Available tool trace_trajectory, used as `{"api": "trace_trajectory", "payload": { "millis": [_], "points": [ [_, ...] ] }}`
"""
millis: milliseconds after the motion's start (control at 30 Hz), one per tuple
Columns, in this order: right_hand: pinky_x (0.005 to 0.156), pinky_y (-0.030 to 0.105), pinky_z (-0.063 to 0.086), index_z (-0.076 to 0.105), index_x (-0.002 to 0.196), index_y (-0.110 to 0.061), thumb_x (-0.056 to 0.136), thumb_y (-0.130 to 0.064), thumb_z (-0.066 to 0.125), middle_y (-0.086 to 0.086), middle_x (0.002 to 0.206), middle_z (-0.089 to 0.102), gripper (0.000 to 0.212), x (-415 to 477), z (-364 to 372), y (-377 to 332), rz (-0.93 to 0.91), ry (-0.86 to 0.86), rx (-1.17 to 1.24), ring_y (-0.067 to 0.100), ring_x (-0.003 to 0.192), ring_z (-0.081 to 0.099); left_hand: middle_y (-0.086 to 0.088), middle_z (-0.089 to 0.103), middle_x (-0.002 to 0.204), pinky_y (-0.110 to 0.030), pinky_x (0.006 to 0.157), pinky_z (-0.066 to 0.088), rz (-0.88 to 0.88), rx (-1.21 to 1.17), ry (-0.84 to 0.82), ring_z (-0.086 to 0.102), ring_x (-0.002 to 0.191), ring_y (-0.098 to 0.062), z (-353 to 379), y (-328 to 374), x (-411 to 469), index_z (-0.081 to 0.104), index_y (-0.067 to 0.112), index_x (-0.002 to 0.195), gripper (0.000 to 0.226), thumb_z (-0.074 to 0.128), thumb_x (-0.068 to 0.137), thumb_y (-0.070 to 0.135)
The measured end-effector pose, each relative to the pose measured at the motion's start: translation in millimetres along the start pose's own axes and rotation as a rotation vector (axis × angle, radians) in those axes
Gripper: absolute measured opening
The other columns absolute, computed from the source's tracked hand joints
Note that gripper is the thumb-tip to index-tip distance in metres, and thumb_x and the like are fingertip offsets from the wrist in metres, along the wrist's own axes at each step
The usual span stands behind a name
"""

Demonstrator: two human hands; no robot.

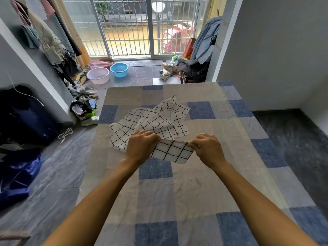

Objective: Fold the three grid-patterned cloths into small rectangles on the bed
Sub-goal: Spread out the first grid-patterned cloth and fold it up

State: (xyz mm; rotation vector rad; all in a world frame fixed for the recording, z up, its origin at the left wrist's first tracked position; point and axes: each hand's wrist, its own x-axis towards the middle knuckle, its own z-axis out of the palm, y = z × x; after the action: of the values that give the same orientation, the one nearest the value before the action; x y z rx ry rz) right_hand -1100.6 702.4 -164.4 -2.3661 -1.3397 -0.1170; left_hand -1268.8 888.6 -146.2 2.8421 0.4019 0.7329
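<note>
The left hand (142,146) and right hand (206,148) each pinch an upper corner of a grid-patterned cloth (171,151). Their fingers curl tight over its top edge, so it hangs stretched between them just above the bed (195,183). It looks thin, light and limp, and would likely sag wherever it is unsupported, so the corners are the sensible places to grip. Just beyond the fingertips the other grid cloths (150,119) lie rumpled and overlapping. Well past them, on the floor, sits a blue basin (119,69).
</note>
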Motion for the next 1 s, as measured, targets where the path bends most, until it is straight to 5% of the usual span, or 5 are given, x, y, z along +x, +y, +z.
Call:
{"api": "trace_trajectory", "payload": {
  "millis": [300, 467, 700, 900, 1000],
  "points": [
    [0.091, 0.034, 0.042, 0.064, 0.116, -0.02, 0.087, -0.038, 0.062, 0.0, 0.111, 0.068, 0.034, 11, 4, -36, -0.055, -0.083, 0.092, 0.019, 0.106, 0.057, -0.001, 0.07, 0.074, -0.035, 0.069, 0.053, 0.093, 0.006, -0.053, 0.066, 0.067, -0.02, 4, 20, 12, 0.07, 0.017, 0.084, 0.006, 0.074, 0.079, 0.019],
    [0.08, 0.034, 0.044, 0.075, 0.095, -0.016, 0.088, -0.026, 0.063, 0.002, 0.093, 0.073, 0.017, 15, 1, -47, -0.076, -0.021, 0.14, 0.021, 0.092, 0.064, 0.0, 0.07, 0.078, -0.035, 0.075, 0.051, 0.119, -0.028, -0.083, 0.065, 0.072, -0.018, 4, 24, 13, 0.07, 0.018, 0.09, 0.011, 0.068, 0.083, 0.026],
    [0.076, 0.031, 0.042, 0.074, 0.09, -0.018, 0.088, -0.024, 0.063, 0.0, 0.092, 0.072, 0.013, -4, 5, -33, 0.023, -0.049, 0.154, 0.02, 0.091, 0.062, 0.0, 0.071, 0.079, -0.036, 0.077, 0.051, 0.004, -0.077, -0.027, 0.065, 0.072, -0.019, 2, 12, -5, 0.071, 0.017, 0.085, 0.004, 0.069, 0.083, 0.02],
    [0.08, 0.031, 0.042, 0.074, 0.089, -0.017, 0.088, -0.027, 0.063, -0.001, 0.091, 0.071, 0.015, -8, 1, -41, -0.048, -0.07, 0.091, 0.019, 0.096, 0.06, 0.001, 0.068, 0.105, -0.027, 0.089, 0.037, -0.083, -0.121, -0.097, 0.059, 0.1, -0.017, 4, 23, -18, 0.062, 0.022, 0.115, 0.043, 0.045, 0.089, 0.052],
    [0.079, 0.034, 0.047, 0.074, 0.085, -0.018, 0.086, -0.03, 0.064, -0.003, 0.087, 0.071, 0.016, -8, 0, -49, -0.127, -0.074, 0.078, 0.019, 0.092, 0.061, 0.003, 0.069, 0.1, -0.026, 0.087, 0.039, -0.037, -0.116, -0.116, 0.059, 0.096, -0.015, 5, 29, -20, 0.066, 0.022, 0.108, 0.042, 0.042, 0.089, 0.051]
  ]
}}
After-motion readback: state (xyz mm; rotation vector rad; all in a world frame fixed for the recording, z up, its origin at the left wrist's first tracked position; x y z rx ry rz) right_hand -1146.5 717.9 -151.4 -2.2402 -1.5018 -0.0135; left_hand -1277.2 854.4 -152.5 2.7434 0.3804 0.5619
